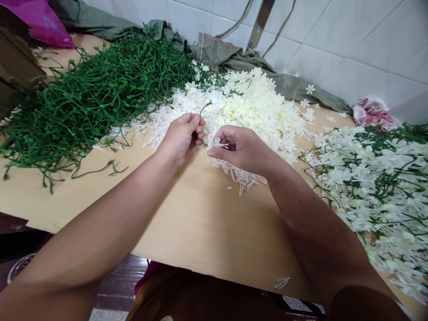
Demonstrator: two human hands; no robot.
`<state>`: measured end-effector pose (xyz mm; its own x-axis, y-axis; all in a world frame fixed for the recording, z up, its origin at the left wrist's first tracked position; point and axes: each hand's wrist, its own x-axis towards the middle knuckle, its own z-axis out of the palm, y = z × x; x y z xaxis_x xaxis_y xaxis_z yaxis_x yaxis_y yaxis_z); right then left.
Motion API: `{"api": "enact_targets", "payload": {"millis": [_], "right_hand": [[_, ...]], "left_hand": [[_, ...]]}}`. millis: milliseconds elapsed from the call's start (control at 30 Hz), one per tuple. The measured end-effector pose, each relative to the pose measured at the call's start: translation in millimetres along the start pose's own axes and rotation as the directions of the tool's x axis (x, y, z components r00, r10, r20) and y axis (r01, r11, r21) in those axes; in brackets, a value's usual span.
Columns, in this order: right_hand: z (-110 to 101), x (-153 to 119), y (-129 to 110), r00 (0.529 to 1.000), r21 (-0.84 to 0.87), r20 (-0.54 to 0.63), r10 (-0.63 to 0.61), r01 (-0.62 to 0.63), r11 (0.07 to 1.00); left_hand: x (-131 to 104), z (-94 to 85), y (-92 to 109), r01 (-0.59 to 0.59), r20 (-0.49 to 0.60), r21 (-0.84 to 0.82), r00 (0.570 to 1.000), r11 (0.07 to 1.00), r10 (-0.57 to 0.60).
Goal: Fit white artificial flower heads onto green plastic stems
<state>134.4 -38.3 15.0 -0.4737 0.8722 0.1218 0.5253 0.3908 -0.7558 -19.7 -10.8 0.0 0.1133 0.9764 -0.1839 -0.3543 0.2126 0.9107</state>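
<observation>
My left hand is closed around a thin green artificial stem, whose tip curves up above the fingers. Close to its right, my right hand pinches a small bunch of white stamens between thumb and fingers. The two hands are apart by a narrow gap, over the near edge of a pile of white stamens. Behind them lies a heap of cream-white artificial flower heads. A large heap of green stems spreads to the left.
Flowers on green stems are piled at the right. Grey-green cloth runs along the tiled wall. A pink bag and a cardboard box stand at far left. A red-and-white cloth lies at the back right.
</observation>
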Motion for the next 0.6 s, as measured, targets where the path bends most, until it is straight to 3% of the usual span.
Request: {"api": "enact_targets", "payload": {"millis": [267,367,467,533,567,600], "right_hand": [[-2.4,1.8,0.9,0.985,-0.141,-0.137,-0.106,0.086,0.986],[-19.1,-5.6,-2.8,0.972,-0.194,-0.215,-0.094,0.052,0.980],[-52.6,-33.4,-9.8,0.934,-0.356,-0.350,-0.069,-0.065,0.932],[-82.7,-67.2,-14.3,0.866,-0.480,-0.497,-0.051,-0.225,0.848],[-99.0,-87.9,-15.5,0.798,-0.512,-0.600,-0.057,-0.329,0.793],[-115.2,-110.2,-15.8,0.692,-0.517,-0.717,-0.085,-0.446,0.731]], "left_hand": [[0.1,-2.1,-6.8,-0.100,-0.016,0.111,0.995,0.989,0.102],[0.7,0.0,-10.4,-0.133,-0.038,0.154,0.989,0.979,0.140],[-0.1,5.3,-12.1,-0.142,-0.020,0.190,0.989,0.972,0.148],[-2.5,9.3,-12.6,-0.124,0.007,0.235,0.992,0.964,0.126],[-4.0,10.8,-12.9,-0.118,0.022,0.269,0.993,0.956,0.116],[-5.3,11.8,-13.6,-0.120,0.042,0.306,0.993,0.944,0.113]]}}
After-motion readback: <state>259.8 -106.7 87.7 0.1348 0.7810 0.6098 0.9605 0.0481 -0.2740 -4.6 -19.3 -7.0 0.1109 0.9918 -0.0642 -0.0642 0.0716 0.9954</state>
